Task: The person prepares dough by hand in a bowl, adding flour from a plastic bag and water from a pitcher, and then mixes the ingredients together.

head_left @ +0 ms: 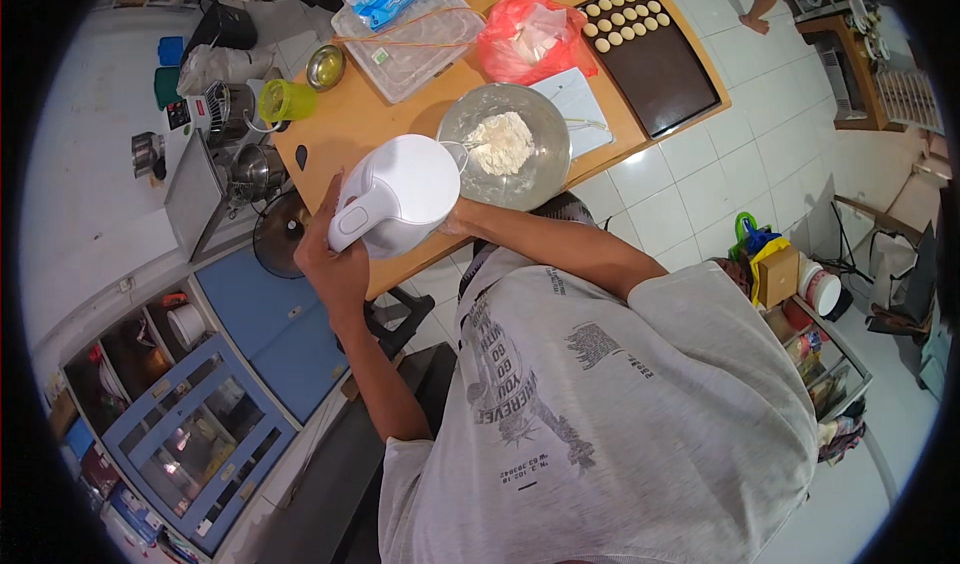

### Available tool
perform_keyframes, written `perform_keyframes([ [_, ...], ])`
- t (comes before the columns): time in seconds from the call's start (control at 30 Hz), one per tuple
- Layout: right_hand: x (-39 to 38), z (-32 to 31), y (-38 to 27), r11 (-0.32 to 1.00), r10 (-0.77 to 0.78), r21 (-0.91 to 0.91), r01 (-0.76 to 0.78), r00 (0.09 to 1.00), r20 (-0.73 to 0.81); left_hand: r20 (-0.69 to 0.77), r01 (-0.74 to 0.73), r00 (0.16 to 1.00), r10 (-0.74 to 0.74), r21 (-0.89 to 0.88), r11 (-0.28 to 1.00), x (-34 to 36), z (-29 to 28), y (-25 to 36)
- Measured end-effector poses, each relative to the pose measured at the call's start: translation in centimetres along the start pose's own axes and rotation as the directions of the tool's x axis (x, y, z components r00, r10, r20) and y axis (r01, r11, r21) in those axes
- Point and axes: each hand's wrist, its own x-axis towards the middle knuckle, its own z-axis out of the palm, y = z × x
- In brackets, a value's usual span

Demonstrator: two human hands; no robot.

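1. Head view: the left hand (335, 264) has its fingers wrapped tight round the handle of a white hand mixer (395, 194), tilted so its beaters dip into the dough (502, 142) just beyond the fingers.
2. The right hand (452, 222) sits mostly hidden behind the mixer beside the glass bowl (460, 114), seemingly steadying it; I cannot tell its finger spread.
3. Further along the worktop (345, 129), a dark tray (665, 74) carries rows of dough balls.

Right hand (452, 222) (behind mixer (395, 194))

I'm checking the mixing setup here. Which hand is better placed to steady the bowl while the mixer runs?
Probably the right hand: it sits beside the glass bowl behind the white hand mixer, apparently free. The left hand grips the mixer's handle.
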Motion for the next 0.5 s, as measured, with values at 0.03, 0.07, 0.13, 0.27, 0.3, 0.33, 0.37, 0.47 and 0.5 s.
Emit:
perform_keyframes([
  [0.03,0.0,0.0,0.0,1.000,-0.001,-0.001,0.001,1.000,0.000,0.004,0.004,1.000,-0.004,0.013,1.000,0.0,-0.1,0.0],
  [0.07,0.0,0.0,0.0,1.000,0.000,-0.001,0.000,1.000,0.000,0.009,0.008,1.000,-0.008,0.025,1.000,-0.1,-0.1,0.0],
  [0.13,0.0,0.2,0.1,1.000,0.000,0.000,0.000,1.000,-0.002,0.008,0.003,1.000,-0.004,0.033,0.999,-0.1,-0.2,0.0],
  [0.27,-0.2,0.4,0.1,1.000,-0.003,-0.001,0.003,1.000,-0.006,0.017,-0.008,1.000,0.008,0.016,1.000,-0.1,-0.3,-0.1],
  [0.3,-0.2,0.4,0.2,1.000,-0.005,0.000,0.005,1.000,-0.008,0.027,-0.005,1.000,0.005,0.011,1.000,-0.2,-0.4,-0.2],
  [0.33,-0.3,0.4,0.1,1.000,-0.007,0.000,0.007,1.000,-0.011,0.029,0.007,1.000,-0.007,-0.003,1.000,-0.2,-0.4,-0.2],
  [0.37,-0.3,0.5,0.1,1.000,-0.009,0.000,0.009,1.000,-0.013,0.031,0.019,0.999,-0.019,-0.018,1.000,-0.1,-0.4,-0.2],
  [0.47,-0.6,0.5,0.1,1.000,-0.016,-0.002,0.016,1.000,-0.024,0.026,0.063,0.998,-0.062,-0.036,0.997,-0.5,-0.5,-1.0],
  [0.5,-0.7,0.6,0.1,1.000,-0.018,-0.005,0.018,0.999,-0.031,0.022,0.078,0.997,-0.077,-0.038,0.996,-0.6,-0.6,-1.3],
])
